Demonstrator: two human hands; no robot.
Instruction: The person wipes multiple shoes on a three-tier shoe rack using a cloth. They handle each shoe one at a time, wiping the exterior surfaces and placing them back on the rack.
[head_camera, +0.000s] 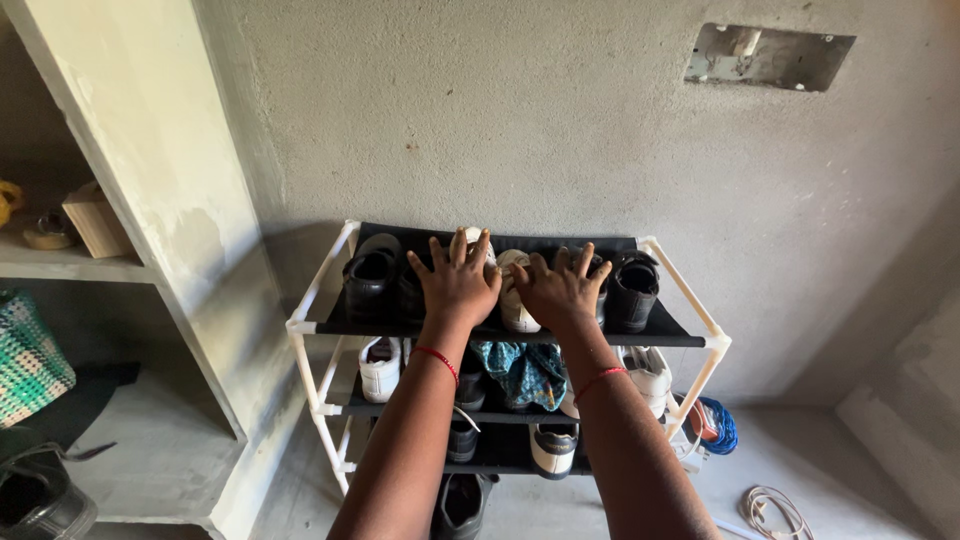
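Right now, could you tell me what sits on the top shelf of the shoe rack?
On the top shelf: black shoes at left, a black shoe at right, a white shoe mid-shelf. The left hand and right hand cover whatever lies beneath them.

I count: one shoe rack, three tiers; two hands, left hand, right hand; two red wrist threads; four shoes on the top tier.

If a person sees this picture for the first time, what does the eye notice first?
Two hands lie flat on the shoes in the middle of the picture: the left hand and the right hand, on the top shelf of a white-framed shoe rack. A black shoe stands at that shelf's left end.
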